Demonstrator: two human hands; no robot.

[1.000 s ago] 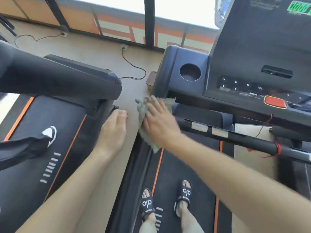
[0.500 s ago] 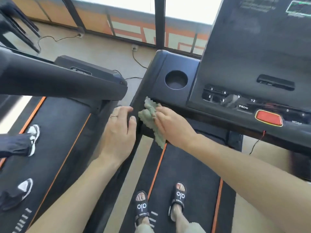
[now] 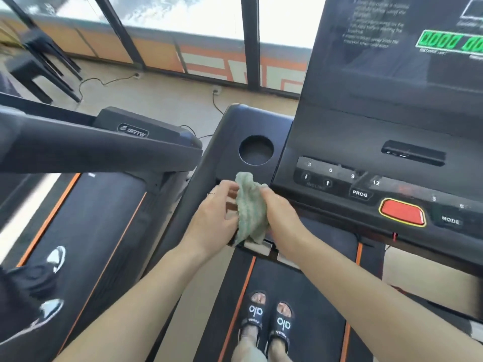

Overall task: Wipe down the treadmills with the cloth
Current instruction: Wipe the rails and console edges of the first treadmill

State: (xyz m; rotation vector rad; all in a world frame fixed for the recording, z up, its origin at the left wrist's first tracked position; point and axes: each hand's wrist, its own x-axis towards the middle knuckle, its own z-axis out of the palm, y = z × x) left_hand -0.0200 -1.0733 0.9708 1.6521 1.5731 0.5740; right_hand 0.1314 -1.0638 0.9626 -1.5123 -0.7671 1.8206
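- The person's sandalled feet [image 3: 266, 320] stood on the belt [image 3: 295, 296] of the right-hand treadmill.
- Above the belt's front end, both hands met on the cloth [image 3: 250, 205]: the right hand [image 3: 281, 212] had its grip clamped round one side, and the left hand [image 3: 214, 218] pinched the other edge.
- The cloth hung limp and bunched, looking light and soft; it would probably need gathering into a flat pad under the palm.
- Just beyond it lay the console's cup holder [image 3: 256, 150].

Beige floor [image 3: 162, 100], bright windows [image 3: 203, 14] (black frames), orange wall band [image 3: 209, 65]
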